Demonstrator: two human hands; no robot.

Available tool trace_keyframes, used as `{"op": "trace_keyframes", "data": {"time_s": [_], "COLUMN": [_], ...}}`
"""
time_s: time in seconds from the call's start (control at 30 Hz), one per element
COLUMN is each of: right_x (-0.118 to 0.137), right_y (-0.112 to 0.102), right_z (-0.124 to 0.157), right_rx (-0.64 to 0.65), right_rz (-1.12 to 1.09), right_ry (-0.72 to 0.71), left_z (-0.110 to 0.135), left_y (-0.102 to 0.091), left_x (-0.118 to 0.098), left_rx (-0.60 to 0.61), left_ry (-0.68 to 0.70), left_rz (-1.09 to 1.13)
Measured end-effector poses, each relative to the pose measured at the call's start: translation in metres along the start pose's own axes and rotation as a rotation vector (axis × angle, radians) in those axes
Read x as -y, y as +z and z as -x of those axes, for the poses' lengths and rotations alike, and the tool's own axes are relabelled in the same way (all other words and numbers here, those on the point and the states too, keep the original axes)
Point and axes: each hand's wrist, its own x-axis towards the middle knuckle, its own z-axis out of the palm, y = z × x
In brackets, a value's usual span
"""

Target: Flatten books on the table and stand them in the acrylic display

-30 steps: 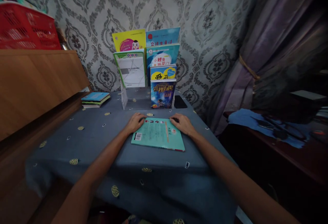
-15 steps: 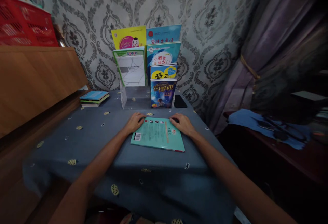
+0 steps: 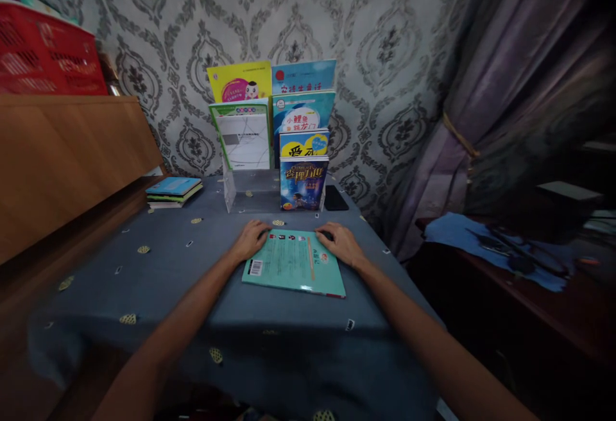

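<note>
A teal book (image 3: 294, 264) lies flat, back cover up, on the blue-grey tablecloth (image 3: 183, 267). My left hand (image 3: 250, 240) grips its far left corner with fingers curled over the edge. My right hand (image 3: 341, 244) holds the far right corner the same way. Just beyond the book stands a clear tiered display rack (image 3: 250, 187) holding several upright books, with a dark blue book (image 3: 303, 182) in its front right slot. The front left slot of the rack has no book in it.
A small stack of books (image 3: 173, 191) lies at the table's far left. A black phone (image 3: 335, 197) rests right of the rack. A wooden cabinet (image 3: 62, 158) with a red basket (image 3: 43, 55) stands left. A curtain (image 3: 481, 87) and a dark side table (image 3: 520, 260) are right.
Both hands keep their hold on the teal book's far corners. The view has tilted slightly, shifting everything down in the picture; the book and hands have barely moved on the table.
</note>
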Motion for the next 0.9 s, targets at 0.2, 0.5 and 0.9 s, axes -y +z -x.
{"op": "trace_keyframes", "data": {"time_s": [0.2, 0.5, 0.9], "right_x": [0.003, 0.003, -0.003], "right_y": [-0.002, -0.001, 0.007], "right_z": [0.003, 0.006, -0.006], "right_rx": [-0.001, 0.006, 0.048], "right_rz": [0.004, -0.008, 0.024], "right_ry": [0.010, -0.028, -0.170], "left_z": [0.001, 0.002, 0.004], "left_y": [-0.002, -0.016, -0.004], "left_x": [-0.005, -0.025, -0.035], "left_rx": [0.003, 0.048, 0.126], "left_ry": [-0.001, 0.055, 0.143], "left_rz": [-0.014, -0.273, -0.057]}}
